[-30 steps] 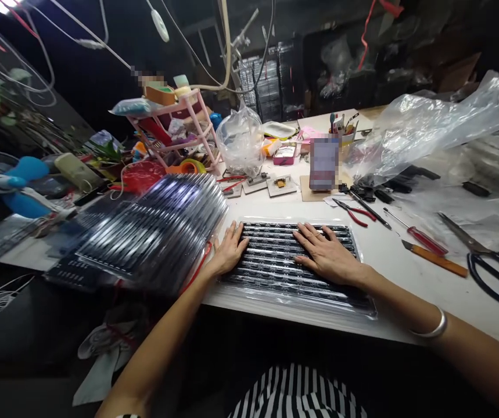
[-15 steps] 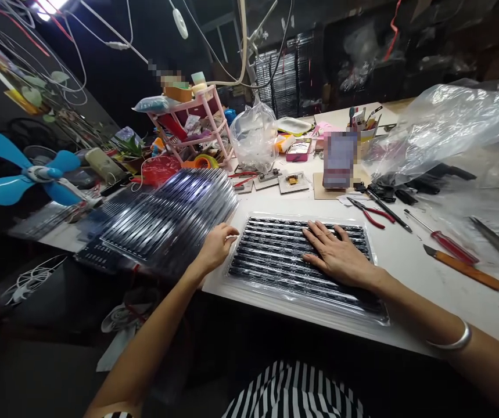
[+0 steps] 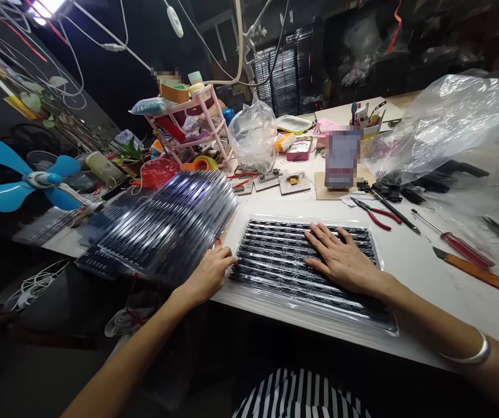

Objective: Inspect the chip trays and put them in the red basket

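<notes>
A clear plastic tray (image 3: 293, 299) holding rows of black strips lies on the white table in front of me. Spread flat over the right half of its rows is my right hand (image 3: 340, 258), fingers apart and palm down. At the tray's left rim, my left hand (image 3: 212, 270) is closed, with thumb and forefinger pinched on the edge. The remaining fingers of that hand curl under and are partly hidden. Just left of it leans a stack of similar plastic trays (image 3: 162, 220) with black strips.
Red-handled pliers (image 3: 380, 216), a red screwdriver (image 3: 465, 247) and an orange-handled knife (image 3: 478, 273) lie to the right. A large plastic sheet (image 3: 462, 128) covers the right back. A blue fan (image 3: 42, 179) stands at left, a pink rack (image 3: 208, 128) behind the stack.
My left hand has moved down along the tray's left rim, towards me. My right hand remains flat on the tray. The view has shifted slightly.
</notes>
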`<state>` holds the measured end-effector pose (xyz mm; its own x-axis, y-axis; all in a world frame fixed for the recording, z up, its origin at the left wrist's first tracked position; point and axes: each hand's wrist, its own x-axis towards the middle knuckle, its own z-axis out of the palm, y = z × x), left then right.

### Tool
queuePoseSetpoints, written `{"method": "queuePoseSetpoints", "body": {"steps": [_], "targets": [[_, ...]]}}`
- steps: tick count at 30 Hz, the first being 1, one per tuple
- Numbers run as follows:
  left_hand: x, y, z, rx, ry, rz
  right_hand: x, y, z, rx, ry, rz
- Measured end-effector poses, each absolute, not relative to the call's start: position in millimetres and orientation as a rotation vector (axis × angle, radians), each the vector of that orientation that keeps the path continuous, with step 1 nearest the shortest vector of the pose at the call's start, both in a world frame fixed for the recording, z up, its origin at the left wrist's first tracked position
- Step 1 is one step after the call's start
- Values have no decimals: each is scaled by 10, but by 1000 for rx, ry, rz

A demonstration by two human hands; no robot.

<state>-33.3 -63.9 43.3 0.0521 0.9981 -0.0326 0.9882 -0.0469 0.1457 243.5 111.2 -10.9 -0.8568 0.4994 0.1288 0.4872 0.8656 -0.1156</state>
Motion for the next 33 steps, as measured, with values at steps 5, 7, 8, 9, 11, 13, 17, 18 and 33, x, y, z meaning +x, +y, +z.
{"method": "queuePoseSetpoints", "body": {"steps": [5,7,8,9,11,13,17,18,33], "targets": [[-309,-618,376,2163,2088,139,2445,1118,-126,-757,-2846,162],[-310,-604,360,2127,2115,206,2446,1117,-118,-765,-2847,180],[-307,-592,347,2104,2143,262,2444,1115,-111,-766,-2852,191],[-299,-572,327,2080,2174,328,2439,1113,-100,-766,-2857,206],[-268,-511,264,2041,2209,459,2423,1108,-71,-761,-2868,237],[-222,-435,182,2018,2178,534,2418,1108,-41,-759,-2871,240],[-138,-443,88,1960,2098,572,2584,1115,-59,-769,-2837,139],[-123,-511,92,1943,2090,578,2687,1109,-89,-809,-2807,106],[-81,-1542,-392,2338,2033,659,4267,371,-230,-581,-2879,214]]}}
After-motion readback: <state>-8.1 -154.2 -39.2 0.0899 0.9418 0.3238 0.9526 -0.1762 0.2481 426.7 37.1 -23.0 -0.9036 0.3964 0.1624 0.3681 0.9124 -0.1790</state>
